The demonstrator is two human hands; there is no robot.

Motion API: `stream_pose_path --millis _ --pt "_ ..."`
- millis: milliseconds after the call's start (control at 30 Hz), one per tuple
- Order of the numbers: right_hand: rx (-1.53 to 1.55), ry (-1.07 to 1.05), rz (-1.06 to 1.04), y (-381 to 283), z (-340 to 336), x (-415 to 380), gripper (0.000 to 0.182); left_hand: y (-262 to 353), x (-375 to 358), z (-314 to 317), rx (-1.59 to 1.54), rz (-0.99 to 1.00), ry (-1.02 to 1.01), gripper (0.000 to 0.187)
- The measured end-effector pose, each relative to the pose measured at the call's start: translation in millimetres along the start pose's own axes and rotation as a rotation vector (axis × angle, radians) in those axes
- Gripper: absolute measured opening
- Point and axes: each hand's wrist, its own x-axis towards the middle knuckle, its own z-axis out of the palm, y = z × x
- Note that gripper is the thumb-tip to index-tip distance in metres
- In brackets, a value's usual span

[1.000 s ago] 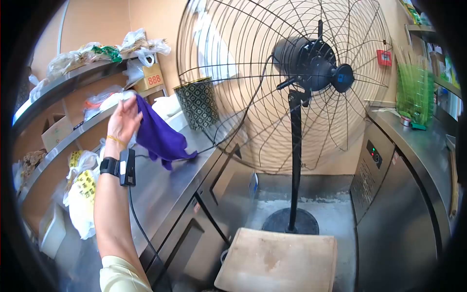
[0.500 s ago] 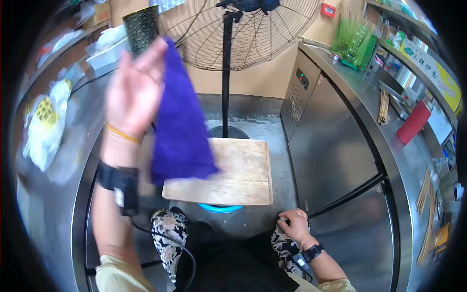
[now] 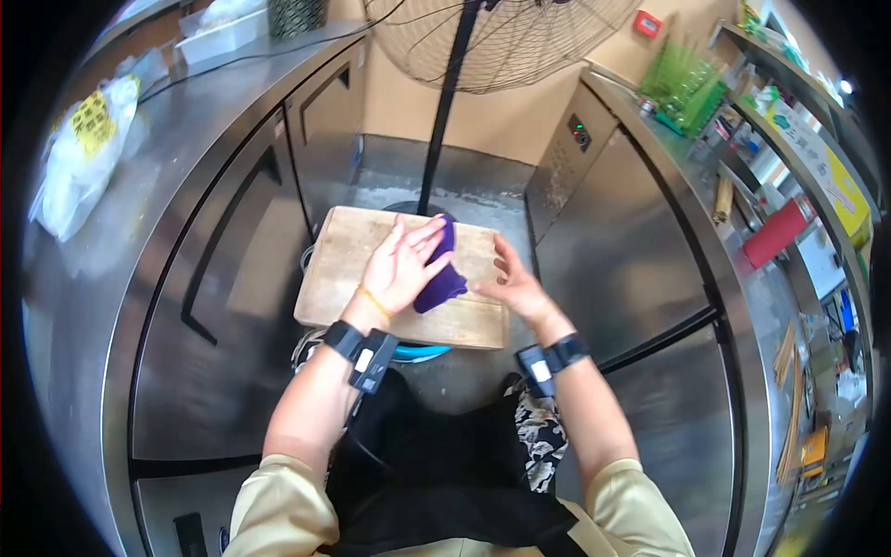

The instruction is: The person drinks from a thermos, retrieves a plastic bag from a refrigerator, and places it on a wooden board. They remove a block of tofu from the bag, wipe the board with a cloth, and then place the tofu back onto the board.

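A small purple cloth point(image 3: 440, 290) hangs from the fingers of my left hand point(image 3: 397, 269), whose palm is turned up. Part of the cloth is hidden behind those fingers. To the right of it, my right hand point(image 3: 516, 286) has its fingers apart and holds nothing; a small gap separates it from the cloth. Both hands are above a wooden board point(image 3: 348, 251), which lies over a blue basin point(image 3: 418, 353) whose rim shows at the near edge.
A large standing fan point(image 3: 447, 121) is beyond the board. Steel counters run along both sides, with plastic bags point(image 3: 88, 153) on the left counter and a red cylinder point(image 3: 778, 232) and bundled sticks point(image 3: 722, 197) on the right. Cables hang at my wrists.
My left hand has come down and right with the purple cloth, to just above the board. My right hand has left my knee and lifted towards the cloth. The view has tilted downwards.
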Motion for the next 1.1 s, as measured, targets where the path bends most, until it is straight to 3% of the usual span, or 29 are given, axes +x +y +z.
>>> stream_pose_path --millis 33,100,133,167,267,300,433,467,533,600,667,733,767,833,900,1000,1033,1067,1100 --pt "-0.157 0.026 0.014 18.7 25.4 6.9 0.085 -1.6 -0.4 -0.3 -0.093 0.005 -0.017 0.070" --pt "-0.116 0.147 0.062 50.6 67.0 18.3 0.084 -1.3 -6.8 3.7 -0.273 0.025 -0.017 0.075" --pt "0.148 0.151 0.131 79.5 82.9 30.7 0.065 -0.2 -11.0 3.9 -0.365 0.039 -0.005 0.076" --pt "0.411 0.123 0.231 64.7 91.8 31.0 0.043 1.2 -15.3 1.1 -0.459 0.053 0.007 0.076" --pt "0.671 0.131 0.398 66.1 98.9 42.7 0.026 13.5 -27.9 -22.2 -0.505 0.075 0.124 0.072" --pt "0.773 0.252 0.459 62.6 94.3 42.4 0.027 17.5 -29.8 -30.2 -0.492 0.087 0.167 0.071" --pt "0.987 0.246 0.480 67.1 61.2 62.5 0.034 53.5 -50.5 -87.3 -0.553 0.318 0.477 0.058" --pt "0.986 0.164 0.442 54.4 54.4 63.3 0.035 58.9 -55.5 -96.4 -0.612 0.384 0.500 0.057" --pt "0.766 0.205 0.439 39.6 49.7 68.4 0.035 65.0 -64.3 -113.4 -0.729 0.513 0.542 0.054" --pt "0.633 0.217 0.473 60.9 39.6 76.6 0.035 72.4 -76.3 -148.8 -0.709 0.445 0.547 0.050" --pt "0.642 0.463 0.546 71.6 37.2 72.0 0.042 84.4 -92.0 -181.4 -0.542 0.304 0.521 0.050" --pt "1.088 0.427 0.551 66.5 30.6 67.4 0.053 97.2 -98.0 -191.2 -0.453 0.326 0.741 0.040" --pt "1.387 0.205 0.496 46.2 30.1 59.3 0.054 100.5 -97.0 -199.1 -0.467 0.391 0.898 0.035" --pt "1.598 0.162 0.449 18.2 40.6 55.2 0.047 108.9 -97.7 -203.2 -0.508 0.413 1.008 0.035" --pt "1.716 0.087 0.406 18.6 41.9 53.5 0.044 111.4 -92.1 -203.5 -0.581 0.430 0.947 0.035" --pt "1.755 -0.044 0.431 23.1 62.0 51.7 0.039 105.0 -78.6 -211.5 -0.627 0.365 0.637 0.035" --pt "1.750 -0.097 0.459 24.0 73.7 49.9 0.037 101.0 -67.1 -202.3 -0.820 0.386 0.577 0.034" --pt "1.542 -0.017 0.506 13.3 90.7 45.1 0.034 92.8 -60.7 -201.9 -0.842 0.348 0.423 0.036" --pt "1.365 -0.010 0.555 2.3 109.0 39.6 0.027 85.5 -51.7 -182.2 -0.970 0.386 0.434 0.037"
